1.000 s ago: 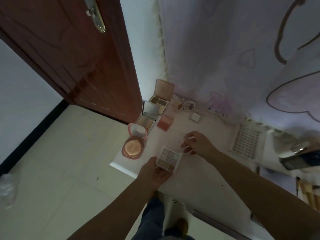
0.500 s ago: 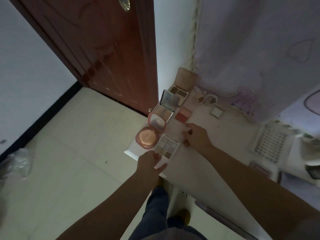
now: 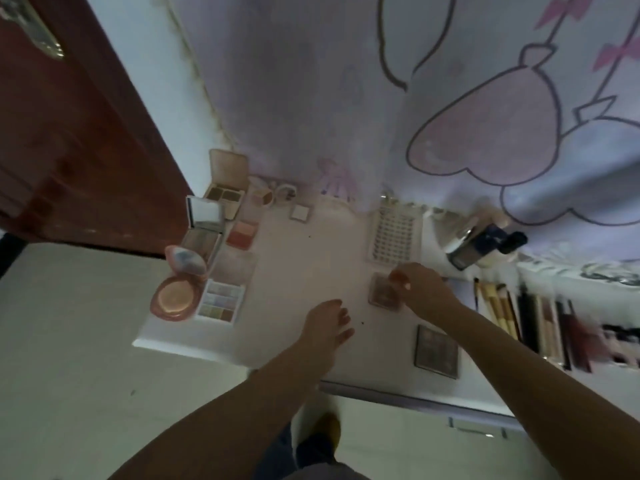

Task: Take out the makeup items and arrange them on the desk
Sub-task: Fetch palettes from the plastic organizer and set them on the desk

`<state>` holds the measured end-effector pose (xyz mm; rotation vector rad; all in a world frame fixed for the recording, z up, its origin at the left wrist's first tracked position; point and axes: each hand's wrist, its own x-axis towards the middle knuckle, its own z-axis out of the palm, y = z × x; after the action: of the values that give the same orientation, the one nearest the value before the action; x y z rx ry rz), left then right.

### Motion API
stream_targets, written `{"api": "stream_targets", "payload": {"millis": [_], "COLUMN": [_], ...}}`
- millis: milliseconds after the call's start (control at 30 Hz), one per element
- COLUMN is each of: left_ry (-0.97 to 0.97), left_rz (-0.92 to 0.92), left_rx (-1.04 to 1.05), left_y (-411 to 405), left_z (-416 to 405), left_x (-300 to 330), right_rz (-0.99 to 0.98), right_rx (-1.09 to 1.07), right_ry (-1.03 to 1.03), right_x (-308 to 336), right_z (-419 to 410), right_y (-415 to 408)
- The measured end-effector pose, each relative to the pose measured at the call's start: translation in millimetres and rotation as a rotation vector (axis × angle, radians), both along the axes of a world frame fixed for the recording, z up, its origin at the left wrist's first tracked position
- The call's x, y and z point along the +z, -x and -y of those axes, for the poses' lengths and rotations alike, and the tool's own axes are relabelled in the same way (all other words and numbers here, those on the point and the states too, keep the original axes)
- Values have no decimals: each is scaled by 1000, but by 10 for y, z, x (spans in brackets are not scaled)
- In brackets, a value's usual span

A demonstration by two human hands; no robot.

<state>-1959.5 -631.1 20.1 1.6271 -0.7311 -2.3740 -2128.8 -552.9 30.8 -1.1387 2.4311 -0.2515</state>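
You have let go of the pastel palette (image 3: 219, 301). A second ago your left hand (image 3: 327, 322) was holding it, and now it lies flat at the left end of the desk (image 3: 304, 271), just beside the round pink compact (image 3: 175, 296), in line with the other open palettes there. Your left hand now hangs over the bare middle of the desk with loose fingers and holds nothing. Your right hand (image 3: 417, 287) has moved away to the right and now sits on a small brownish palette (image 3: 384, 291), near the lash tray (image 3: 393, 233). Its fingers curl over the top edge of that palette, but the picture is blurry, so I cannot tell if you are really pinching it yet. That looks like the next thing to move. A darker palette (image 3: 437, 351) and the brushes (image 3: 498, 306) wait close by.
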Motion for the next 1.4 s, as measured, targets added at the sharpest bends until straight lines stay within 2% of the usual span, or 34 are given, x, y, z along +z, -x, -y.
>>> {"api": "stream_targets", "payload": {"millis": [100,200,267,333,400,500,567,700,1000,1200,1400], "left_ry": [243,398,419,391,273,-41,-139,-193,-266,-280,-307], "left_rz": [68,98,99,96,51,-192,-308,-388,-493,-490,-494], "left_rx": [-252,-427,-508,-497,-425,-377,-318,-197,-64,-65,-80], "left_y": [410,622,682,655,539,296,182,34,-251,-385,-534], "left_z": [-35,5,53,123,198,260,295,422,804,890,1002], "left_x": [-77,-120,-100,-78,-45,46,79,163,200,194,182], "right_rz": [-62,-186,-244,-214,-56,167,233,225,156,202,368], "right_rx": [211,277,283,291,227,192,249,321,509,506,429], "right_ry": [-134,-84,-34,10,125,281,315,310,239,180,201], "right_x": [-180,-371,-411,-403,-331,-138,-2,211,359,305,375], "right_z": [-150,-119,-86,-88,-110,-46,60,300,821,978,1023], "right_y": [-1,-80,-79,-52,-54,-135,-201,-256,-440,-565,-567]}}
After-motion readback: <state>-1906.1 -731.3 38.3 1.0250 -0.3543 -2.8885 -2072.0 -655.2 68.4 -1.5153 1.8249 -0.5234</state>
